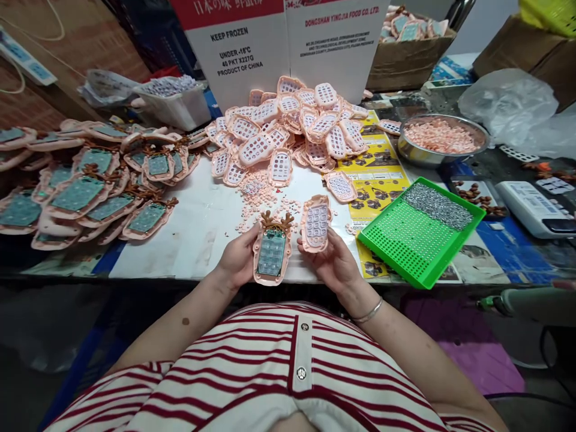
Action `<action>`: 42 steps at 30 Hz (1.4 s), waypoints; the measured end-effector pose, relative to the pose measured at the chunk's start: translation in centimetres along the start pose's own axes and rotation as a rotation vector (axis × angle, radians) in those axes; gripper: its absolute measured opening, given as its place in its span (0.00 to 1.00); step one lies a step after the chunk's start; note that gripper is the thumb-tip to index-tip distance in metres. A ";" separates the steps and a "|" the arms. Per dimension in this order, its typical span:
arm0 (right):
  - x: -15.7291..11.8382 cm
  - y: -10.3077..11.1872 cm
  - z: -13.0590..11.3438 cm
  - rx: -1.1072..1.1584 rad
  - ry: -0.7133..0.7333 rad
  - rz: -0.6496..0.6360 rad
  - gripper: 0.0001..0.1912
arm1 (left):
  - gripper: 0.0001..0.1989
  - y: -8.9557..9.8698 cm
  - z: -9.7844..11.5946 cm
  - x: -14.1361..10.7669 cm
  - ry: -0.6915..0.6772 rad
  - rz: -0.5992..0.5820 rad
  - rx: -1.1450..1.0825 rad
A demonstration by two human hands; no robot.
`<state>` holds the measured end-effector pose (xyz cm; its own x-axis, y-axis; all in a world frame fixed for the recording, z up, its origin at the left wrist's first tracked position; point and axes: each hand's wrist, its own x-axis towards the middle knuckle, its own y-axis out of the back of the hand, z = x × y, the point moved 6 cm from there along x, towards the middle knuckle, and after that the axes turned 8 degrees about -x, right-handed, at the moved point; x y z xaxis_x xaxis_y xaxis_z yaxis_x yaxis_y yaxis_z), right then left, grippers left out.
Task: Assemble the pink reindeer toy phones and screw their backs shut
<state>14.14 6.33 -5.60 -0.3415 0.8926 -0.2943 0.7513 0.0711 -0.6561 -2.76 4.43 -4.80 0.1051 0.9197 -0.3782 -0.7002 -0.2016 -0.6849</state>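
Observation:
Over the table's front edge, my left hand (239, 259) grips a pink toy phone shell (272, 252) with brown antlers and a green circuit board facing up. Close beside it, my right hand (333, 261) holds a pink shell half (316, 225) fitted with a pale keypad. The two pieces are apart, both roughly upright. Behind them lie scattered small pink pieces (256, 189) and a heap of pink shell halves (288, 120) with white keypads. To my left are stacked antlered shells (78, 192) with green boards.
At right stands a green perforated tray (396, 252) with small silvery screws (438, 206). Behind it are a steel bowl (443, 157) of pink bits and a plastic bag (508, 108). A white carton (288, 60) rises at the back; a plastic tub (175, 108) stands back left.

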 end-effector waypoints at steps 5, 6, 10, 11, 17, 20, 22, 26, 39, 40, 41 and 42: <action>0.2 0.2 0.0 0.026 -0.005 -0.017 0.13 | 0.28 2.5 0.6 1.1 -0.291 0.153 0.406; 0.3 0.2 0.1 0.027 0.002 -0.022 0.13 | 0.31 3.0 1.0 0.9 -0.352 0.200 0.558; 0.4 0.2 0.1 0.014 0.020 -0.040 0.13 | 0.33 3.7 3.0 -0.8 -0.623 0.338 1.207; 0.4 0.2 0.1 0.007 0.027 -0.040 0.13 | 0.31 3.5 3.4 -1.3 -0.699 0.337 1.313; 0.5 0.3 0.2 -0.027 0.024 -0.050 0.16 | 0.23 2.0 3.2 -2.3 -0.913 0.166 1.707; 0.6 0.3 0.4 -0.028 0.002 -0.051 0.19 | 0.23 1.7 2.6 -2.2 -0.885 0.145 1.803; 0.6 0.3 0.3 -0.035 0.008 -0.055 0.18 | 0.22 1.7 2.4 -2.1 -0.867 0.142 1.830; 0.6 0.1 0.2 -0.042 0.024 -0.054 0.15 | 0.21 1.6 2.3 -1.8 -0.791 0.123 1.881; 0.5 -0.3 0.1 -0.046 0.042 -0.056 0.16 | 0.24 0.7 2.5 -2.1 -0.866 0.145 1.925; 0.5 -0.3 0.1 -0.048 0.044 -0.055 0.15 | 0.24 0.6 2.4 -2.2 -0.872 0.143 1.939; 0.5 -0.3 0.1 -0.048 0.045 -0.053 0.15 | 0.23 0.5 2.4 -2.3 -0.877 0.141 1.950; 0.5 -0.2 0.1 -0.048 0.044 -0.051 0.16 | 0.22 0.4 2.4 -2.4 -0.881 0.139 1.958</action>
<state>13.75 6.72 -5.63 -0.3558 0.9060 -0.2293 0.7602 0.1379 -0.6349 -4.96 3.01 -2.66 0.1374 0.9265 0.3502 -0.3722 -0.2794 0.8851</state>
